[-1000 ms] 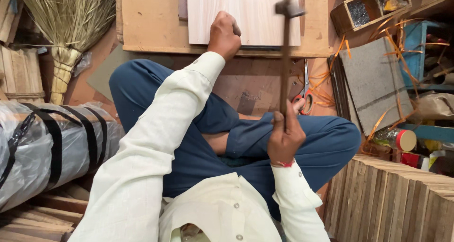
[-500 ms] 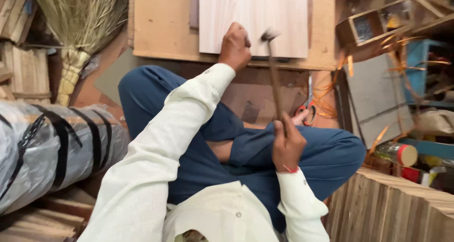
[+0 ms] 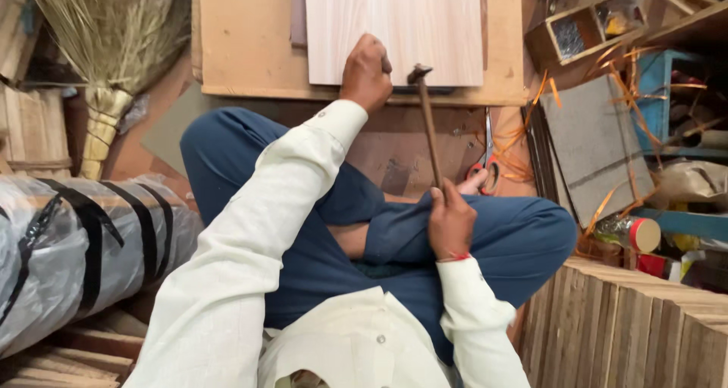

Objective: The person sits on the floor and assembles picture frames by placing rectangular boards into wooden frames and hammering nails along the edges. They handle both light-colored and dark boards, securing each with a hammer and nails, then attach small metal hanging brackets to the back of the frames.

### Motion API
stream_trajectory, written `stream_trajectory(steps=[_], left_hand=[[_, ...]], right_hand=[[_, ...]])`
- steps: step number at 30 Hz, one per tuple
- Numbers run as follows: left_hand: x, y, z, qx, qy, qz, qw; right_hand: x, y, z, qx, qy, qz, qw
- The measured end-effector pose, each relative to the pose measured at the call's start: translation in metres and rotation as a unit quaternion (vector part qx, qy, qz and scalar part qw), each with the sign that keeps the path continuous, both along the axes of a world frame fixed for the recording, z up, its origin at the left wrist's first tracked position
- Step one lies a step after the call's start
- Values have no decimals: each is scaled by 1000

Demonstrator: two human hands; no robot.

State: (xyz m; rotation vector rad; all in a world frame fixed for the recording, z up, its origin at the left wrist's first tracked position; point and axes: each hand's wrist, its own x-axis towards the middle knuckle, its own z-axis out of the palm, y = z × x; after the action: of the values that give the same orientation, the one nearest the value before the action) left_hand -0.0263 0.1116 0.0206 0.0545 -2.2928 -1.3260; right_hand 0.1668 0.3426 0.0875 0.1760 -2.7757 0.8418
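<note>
A reddish-brown floor (image 3: 163, 142) is being shown, crowded on every side. At upper left a straw broom (image 3: 106, 39) is being propped beside stacked wooden slats (image 3: 30, 130). At lower left a long bundle (image 3: 76, 244), wrapped in clear plastic and bound with black straps, is being kept on wooden boards (image 3: 61, 358). At lower right a row of upright wooden planks (image 3: 637, 327) is being stored. At upper right a small wooden box (image 3: 584, 28), a blue shelf (image 3: 660, 92), a grey board (image 3: 591, 145) and loose orange strips (image 3: 531, 138) are being lit evenly by soft light.
</note>
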Motion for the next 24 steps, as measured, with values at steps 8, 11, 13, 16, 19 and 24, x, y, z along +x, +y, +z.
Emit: stream_trajectory(steps=[8,11,13,16,19,24], left_hand=[[38,-12,22,-291,155,-50,943],[42,-21,25,-390,115,-39,913],[44,-31,28,-393,96,-9,915],[48,-37,31,-371,111,22,922],[66,-13,18,-303,108,-44,946],[90,67,-34,-127,-96,-204,966]], right_hand=[[-8,47,8,-492,-157,-69,854],[-13,55,8,-570,-170,-84,799],[-16,57,7,-592,-173,-86,783],[-19,58,3,-597,-185,-72,777],[-20,58,2,-601,-208,-52,770],[-22,59,3,-622,-225,-43,749]])
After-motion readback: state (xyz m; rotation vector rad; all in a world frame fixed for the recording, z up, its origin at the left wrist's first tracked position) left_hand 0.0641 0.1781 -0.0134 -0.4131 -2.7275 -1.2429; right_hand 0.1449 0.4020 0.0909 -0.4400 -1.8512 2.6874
